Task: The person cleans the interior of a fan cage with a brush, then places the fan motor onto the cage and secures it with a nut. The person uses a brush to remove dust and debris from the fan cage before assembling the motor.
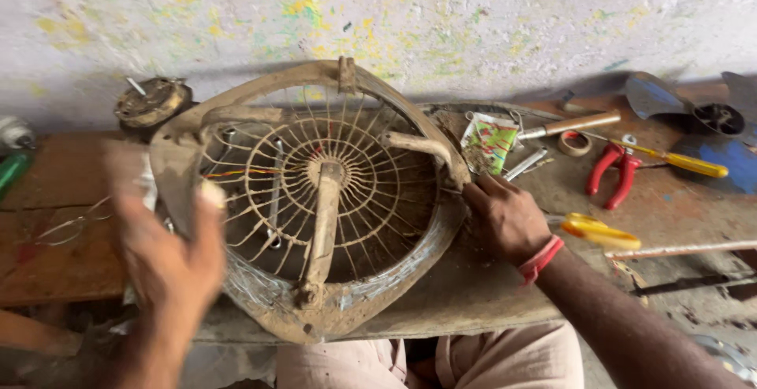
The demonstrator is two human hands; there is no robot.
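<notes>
Sitting at a worn wooden table [489, 294] pushed against a pale plaster wall [441, 18] flecked with yellow and green paint, you had a dirty, rust-brown fan guard [315, 200] lying flat in front of you, its wire spokes running out from a central hub and a muddy bar crossing the middle. Your left hand [169, 259] was at the guard's left rim, blurred, with the thumb up against the frame; I cannot tell whether its fingers were closed on the rim or only touching it. Your right hand [509, 219], with a red thread band at the wrist, rested on the guard's right edge, fingers curled down and pinching at the wire rim there. The table's surface was gritty and stained, reddish toward the right side. Just behind your right hand lay a small crumpled packet [489, 141] in green and red, and beside it a wooden-handled tool [572, 125] and a roll of tape [574, 143]. Farther right sat red-handled pliers [615, 172], a yellow-handled screwdriver [682, 160], and, near your wrist, another yellow-handled tool [603, 233]. A blue fan blade [710, 133] lay at the far right corner, and a round dusty motor part [154, 104] stood against the wall on the left.
</notes>
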